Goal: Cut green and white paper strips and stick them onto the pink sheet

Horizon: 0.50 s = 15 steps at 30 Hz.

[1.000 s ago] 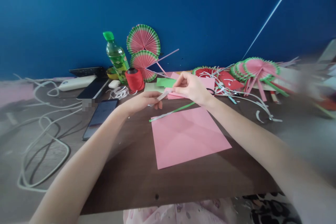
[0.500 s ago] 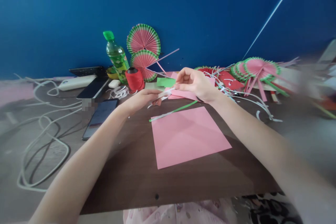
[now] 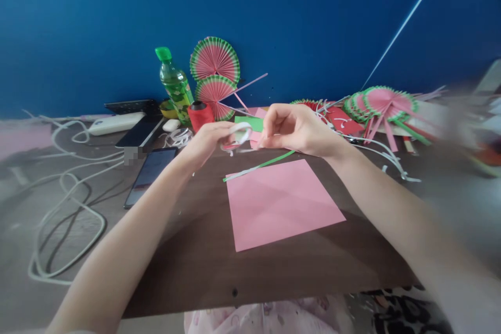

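Over the far half of the table, my left hand point(image 3: 211, 138) is closed on a curled white strip point(image 3: 246, 127), which bows out from its fingertips. My right hand point(image 3: 287, 128) is just across from it, thumb and fingers pinched together; what lies in the pinch is too small to make out. Below both hands a pink paper sheet point(image 3: 284, 206) lies flat on the table. Along its far edge runs a thin green strip point(image 3: 274, 159), partly covered in white. Behind the fingers a green paper piece point(image 3: 250, 123) shows in part.
Pleated pink-and-green paper fans point(image 3: 215, 60) lean on the blue wall beside a green bottle point(image 3: 174, 83) and a red thread spool point(image 3: 200, 115). A phone point(image 3: 151, 177) and white cables point(image 3: 64, 219) lie left. More fans point(image 3: 385, 102) and white scraps point(image 3: 385, 151) are at right.
The white strip, stretched fairly straight between my hands before, now curls into a loop at my left hand. My hands are slightly farther apart. The pink sheet has not moved.
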Each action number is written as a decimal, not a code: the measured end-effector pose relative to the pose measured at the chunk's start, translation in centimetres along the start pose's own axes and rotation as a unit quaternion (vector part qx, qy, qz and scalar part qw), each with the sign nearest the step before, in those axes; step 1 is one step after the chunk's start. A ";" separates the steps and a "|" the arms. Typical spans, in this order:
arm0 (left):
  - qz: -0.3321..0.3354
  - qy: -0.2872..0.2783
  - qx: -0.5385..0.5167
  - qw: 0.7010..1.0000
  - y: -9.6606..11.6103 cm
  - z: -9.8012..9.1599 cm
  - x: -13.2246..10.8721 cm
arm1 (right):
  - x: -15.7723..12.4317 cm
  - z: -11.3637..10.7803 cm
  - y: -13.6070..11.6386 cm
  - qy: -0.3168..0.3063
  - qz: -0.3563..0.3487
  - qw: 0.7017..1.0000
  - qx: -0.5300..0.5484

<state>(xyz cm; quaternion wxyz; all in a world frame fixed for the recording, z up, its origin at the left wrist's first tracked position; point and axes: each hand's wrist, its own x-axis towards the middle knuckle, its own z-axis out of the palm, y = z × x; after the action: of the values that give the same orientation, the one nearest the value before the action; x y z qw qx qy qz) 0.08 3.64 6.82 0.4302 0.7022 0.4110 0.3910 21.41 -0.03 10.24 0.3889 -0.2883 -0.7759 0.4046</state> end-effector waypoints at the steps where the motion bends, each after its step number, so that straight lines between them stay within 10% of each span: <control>1: 0.006 0.026 0.034 0.999 -0.1 -0.4 0.0 | -0.1 -0.2 -0.3 0.006 -0.004 1.000 0.004; 9: -0.067 -0.075 0.451 0.887 -0.5 -1.1 -1.0 | 1.0 -2.9 1.2 0.146 -0.032 0.987 0.055; 15: 0.073 -0.008 0.533 0.843 -1.8 2.5 -1.2 | 1.3 -2.9 1.7 0.149 -0.009 0.985 0.092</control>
<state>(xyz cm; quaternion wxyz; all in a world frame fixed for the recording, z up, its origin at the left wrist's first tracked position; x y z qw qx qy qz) 1.43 2.36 4.10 -0.0365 0.8541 0.5005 0.1367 23.35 3.02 10.35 0.5285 -0.3013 -0.6715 0.4230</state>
